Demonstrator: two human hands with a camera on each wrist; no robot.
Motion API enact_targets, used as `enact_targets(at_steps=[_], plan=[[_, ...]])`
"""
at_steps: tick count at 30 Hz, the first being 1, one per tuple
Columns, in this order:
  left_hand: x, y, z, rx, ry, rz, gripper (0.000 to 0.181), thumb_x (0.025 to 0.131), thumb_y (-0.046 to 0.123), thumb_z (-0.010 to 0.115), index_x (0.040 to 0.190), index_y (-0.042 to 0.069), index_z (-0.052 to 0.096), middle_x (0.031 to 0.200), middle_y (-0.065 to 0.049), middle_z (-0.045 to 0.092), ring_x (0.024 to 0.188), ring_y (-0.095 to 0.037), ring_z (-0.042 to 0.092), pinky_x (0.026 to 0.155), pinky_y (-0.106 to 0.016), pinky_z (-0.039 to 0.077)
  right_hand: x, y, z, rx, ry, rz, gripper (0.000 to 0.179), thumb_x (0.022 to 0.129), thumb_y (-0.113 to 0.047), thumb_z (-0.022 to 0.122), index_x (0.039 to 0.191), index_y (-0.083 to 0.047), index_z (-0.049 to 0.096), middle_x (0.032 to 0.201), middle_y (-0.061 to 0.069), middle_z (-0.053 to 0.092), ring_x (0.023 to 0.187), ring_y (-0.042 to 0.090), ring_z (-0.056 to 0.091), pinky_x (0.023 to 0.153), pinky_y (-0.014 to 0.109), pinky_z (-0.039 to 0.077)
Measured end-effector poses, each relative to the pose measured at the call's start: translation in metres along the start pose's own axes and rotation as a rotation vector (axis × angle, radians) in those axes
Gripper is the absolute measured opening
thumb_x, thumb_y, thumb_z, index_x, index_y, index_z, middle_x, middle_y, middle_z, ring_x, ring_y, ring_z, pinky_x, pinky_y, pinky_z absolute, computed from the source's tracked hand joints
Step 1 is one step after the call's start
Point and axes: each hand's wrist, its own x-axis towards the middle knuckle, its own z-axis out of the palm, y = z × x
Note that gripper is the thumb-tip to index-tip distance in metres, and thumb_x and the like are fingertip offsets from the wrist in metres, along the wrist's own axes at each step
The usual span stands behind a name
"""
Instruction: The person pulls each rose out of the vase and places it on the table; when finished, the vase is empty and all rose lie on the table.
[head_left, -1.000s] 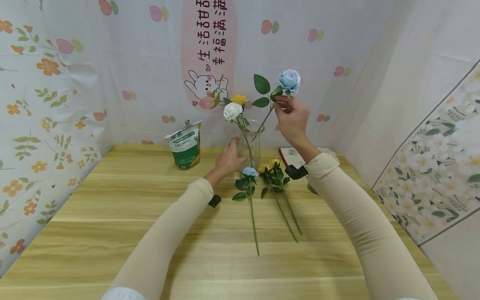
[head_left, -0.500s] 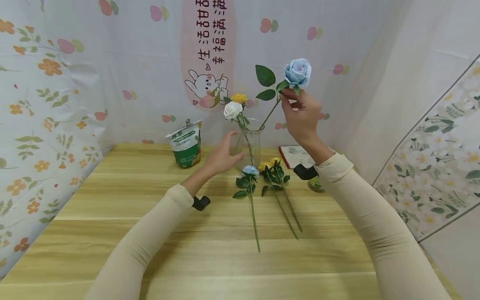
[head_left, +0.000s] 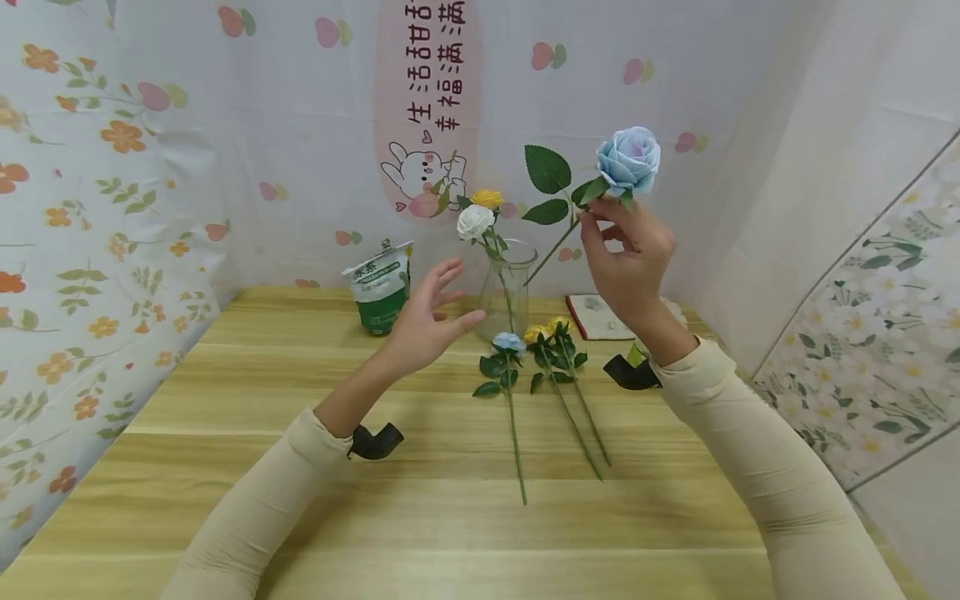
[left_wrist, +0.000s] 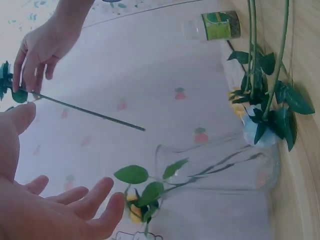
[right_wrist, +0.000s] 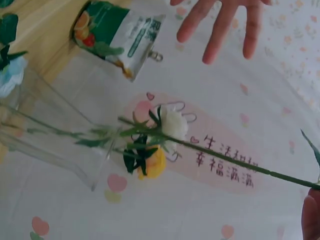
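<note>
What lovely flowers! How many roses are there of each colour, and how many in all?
Blue roses: 2 (1 in the right hand, 1 on the table)
Yellow roses: 3 (1 in the glass vase, 2 on the table)
White rose: 1 (in the glass vase)
Total: 6 roses

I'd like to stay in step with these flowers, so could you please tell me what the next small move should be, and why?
Probably the right hand should lower the held blue rose to the table beside the loose roses: its stem is clear of the vase and has moved away from it, and the left hand holds nothing.
</note>
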Motion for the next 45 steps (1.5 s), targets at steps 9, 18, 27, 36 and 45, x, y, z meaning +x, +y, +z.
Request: enact_targets(at_steps=[9,18,27,36,45], plan=[[-0.019,0.002,-0.006,0.082,0.028,0.043,0.079,0.091,0.023,0.074,0.155,0.021,0.028,0.160,-0.001,0.031,0.136,-0.029,0.046,0.105,-0.061,0.036,-0.024,-0.015,0.003,0.120,-0.032,0.056,0.009,0.078,0.013,0.068,0.086,0.012,0.072,0.079,0.023,0.070,0.070,0.014,0.070,0.059,0.016,0.052],[-0.030,0.006,-0.009,0.071,-0.016,0.014,0.086,0.090,0.025,0.076,0.158,0.023,0.023,0.162,0.000,0.025,0.139,-0.027,0.042,0.106,-0.060,0.035,-0.050,-0.019,0.008,0.169,-0.084,0.241,0.018,0.079,0.015,0.065,0.094,0.011,0.074,0.084,0.025,0.070,0.073,0.007,0.070,0.052,0.016,0.048],[-0.033,0.001,-0.009,0.160,-0.023,-0.022,0.092,0.086,0.032,0.079,0.158,0.025,0.023,0.161,0.002,0.027,0.141,-0.025,0.040,0.107,-0.060,0.035,-0.075,-0.024,0.016,0.148,-0.198,0.501,0.023,0.083,0.015,0.064,0.104,0.012,0.072,0.098,0.029,0.069,0.076,0.002,0.067,0.054,0.015,0.048],[-0.040,-0.020,-0.015,0.241,-0.038,-0.050,0.090,0.085,0.031,0.080,0.157,0.023,0.026,0.160,-0.004,0.030,0.140,-0.033,0.039,0.106,-0.063,0.035,-0.108,-0.023,0.028,0.149,-0.328,0.700,0.025,0.086,0.013,0.064,0.110,0.010,0.070,0.095,0.028,0.069,0.069,0.004,0.063,0.045,0.016,0.037],[-0.039,-0.045,-0.021,0.305,-0.047,-0.092,0.087,0.087,0.034,0.078,0.156,0.018,0.028,0.159,-0.010,0.031,0.137,-0.042,0.040,0.103,-0.064,0.037,-0.128,-0.016,0.046,0.154,-0.444,0.888,0.025,0.088,0.001,0.063,0.111,-0.001,0.074,0.087,0.022,0.072,0.048,0.014,0.057,0.043,0.025,0.044]])
